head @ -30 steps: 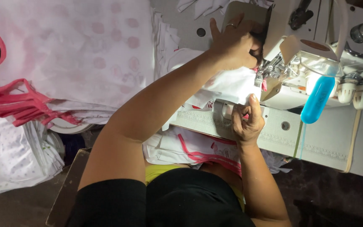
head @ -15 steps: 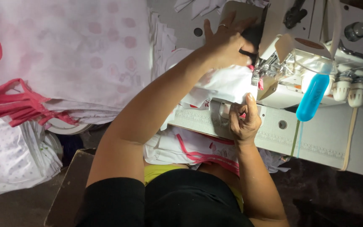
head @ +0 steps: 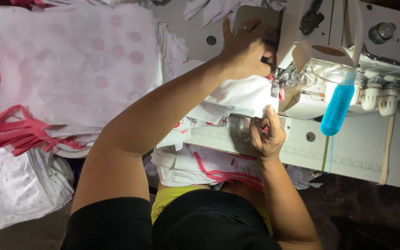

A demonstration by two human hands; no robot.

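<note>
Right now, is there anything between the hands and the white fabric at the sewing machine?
Nothing visible: the left hand presses on the white fabric beside the sewing machine, and the right hand pinches its near edge.

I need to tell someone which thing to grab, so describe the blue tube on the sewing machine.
Find the white sewing machine at the table's right. On its front, right of the needle, hangs the blue tube, slanting down. It is the only blue thing there; the knobs beside it are white.

A pink-trimmed garment stack (head: 65, 69) lies beside a blue bottle (head: 336, 107).
</note>
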